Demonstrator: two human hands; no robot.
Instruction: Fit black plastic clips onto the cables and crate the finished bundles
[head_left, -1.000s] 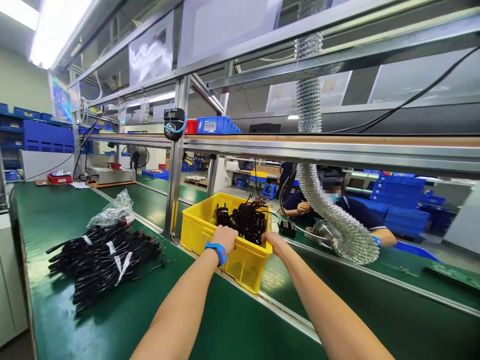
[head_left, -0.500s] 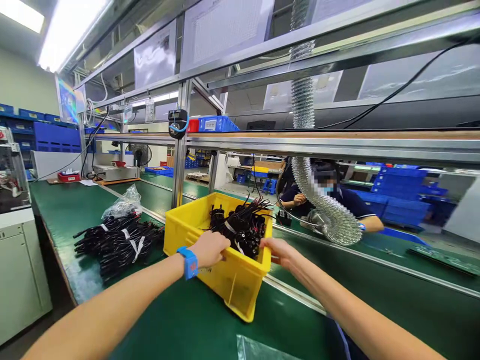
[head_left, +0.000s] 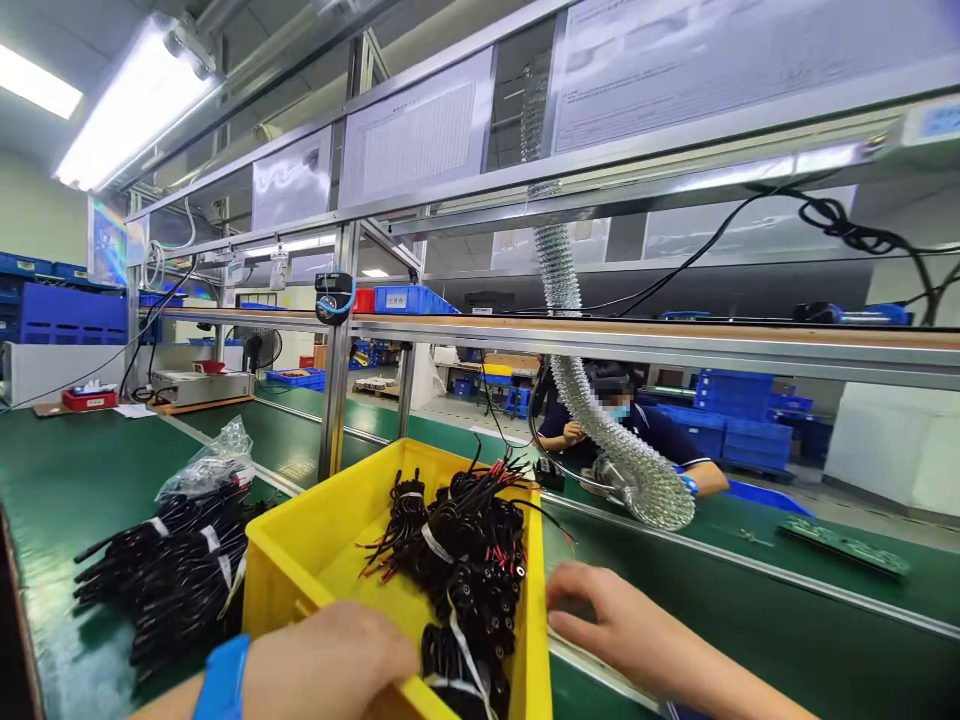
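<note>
A yellow plastic bin (head_left: 292, 570) sits on the green bench close in front of me. Inside it lie bundles of black cables (head_left: 480, 530) with red-and-black wire ends, some bound with white ties. My left hand (head_left: 341, 650), with a blue wristband, is closed over the bin's near rim. Just off the right wall is my right hand (head_left: 611, 610), fingers curved and thumb apart with nothing between them; whether its fingertips touch the wall I cannot tell. More tied black cables (head_left: 180, 560) lie left of the bin, beside a clear plastic bag (head_left: 206, 465).
A metal frame post (head_left: 337, 380) rises behind the bin and carries a shelf (head_left: 675, 340). A flexible duct (head_left: 570, 390) hangs down at right. Across the bench sits a masked co-worker (head_left: 660, 430). A green circuit board (head_left: 844, 545) lies far right.
The bin has come nearer and lower in view, its cables showing more from above. My right hand has come off the bin's right rim. My left hand stays on the near rim.
</note>
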